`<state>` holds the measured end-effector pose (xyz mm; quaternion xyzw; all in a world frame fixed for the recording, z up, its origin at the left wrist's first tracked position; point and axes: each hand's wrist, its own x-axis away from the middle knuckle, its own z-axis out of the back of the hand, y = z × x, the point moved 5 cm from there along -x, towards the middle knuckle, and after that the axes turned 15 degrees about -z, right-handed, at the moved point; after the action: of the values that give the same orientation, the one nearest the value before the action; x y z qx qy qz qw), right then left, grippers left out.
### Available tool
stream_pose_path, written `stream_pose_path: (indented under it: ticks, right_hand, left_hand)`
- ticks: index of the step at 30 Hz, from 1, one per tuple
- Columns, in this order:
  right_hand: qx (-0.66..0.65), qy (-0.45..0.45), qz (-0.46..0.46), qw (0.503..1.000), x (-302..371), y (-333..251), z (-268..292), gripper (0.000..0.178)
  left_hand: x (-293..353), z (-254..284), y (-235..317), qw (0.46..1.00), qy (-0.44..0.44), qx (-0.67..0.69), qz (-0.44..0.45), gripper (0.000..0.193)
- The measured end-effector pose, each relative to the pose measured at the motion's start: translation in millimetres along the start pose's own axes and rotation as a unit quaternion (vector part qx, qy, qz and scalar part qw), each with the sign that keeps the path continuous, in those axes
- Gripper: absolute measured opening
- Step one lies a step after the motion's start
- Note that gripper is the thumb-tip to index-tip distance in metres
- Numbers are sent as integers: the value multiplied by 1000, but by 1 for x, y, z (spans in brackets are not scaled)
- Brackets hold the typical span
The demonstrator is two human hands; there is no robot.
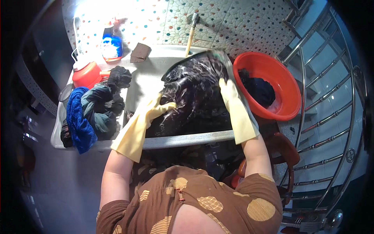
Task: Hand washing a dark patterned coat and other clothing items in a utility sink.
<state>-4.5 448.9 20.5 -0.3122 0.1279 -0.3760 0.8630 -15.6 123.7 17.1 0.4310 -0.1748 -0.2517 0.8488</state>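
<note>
At the metal sink, a dark, wet cloth item lies bunched in the right-hand compartment, streaked with pale suds. Its exact type cannot be told from where I stand; a pale print shows near the front rim.

Hand positions: both hands wear cream-yellow rubber gloves with long cuffs. The left hand is at the cloth's left side, its thumb set apart from the fingers and pointing across the fabric. Whether any cloth is pinched in that gap cannot be told. The right hand is at the cloth's right edge, fingers close together and directed toward the back wall. Its fingertips meet the fabric, but whether they press or pinch cannot be confirmed.

Handling characteristics (judged): the cloth should be soft and limp, heavy with water, and slippery where suds sit. It is unlikely to be fragile. Suitable holding points are thick gathered folds at its left and right sides, taken with the whole hand; a fingertip hold on a single wet layer would probably slide.

Surroundings: a red plastic basin stands just beside the sink's right edge, with another dark cloth inside. On the left side of the sink lie a blue towel and a grey-green garment. A tap with a pale hose is fixed above the back rim.
</note>
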Motion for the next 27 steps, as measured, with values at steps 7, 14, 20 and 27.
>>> stream_pose_path:
  ticks: [7, 14, 20, 27]
  right_hand:
    - [-83, -6, -49, 995, -12, 55, -25, 69]
    - [185, -25, 283, 941, 39, -31, -39, 44]
    - [252, -52, 344, 903, 57, -17, -86, 46]
    - [193, 46, 241, 950, 35, -59, -37, 50]
  left_hand:
    - [4, 30, -33, 991, 130, 16, 28, 31]
    - [-14, 56, -50, 962, 176, -193, 78, 36]
    - [-34, 32, 22, 927, 261, -222, -149, 63]
    - [-58, -108, -18, 884, -8, -457, -95, 107]
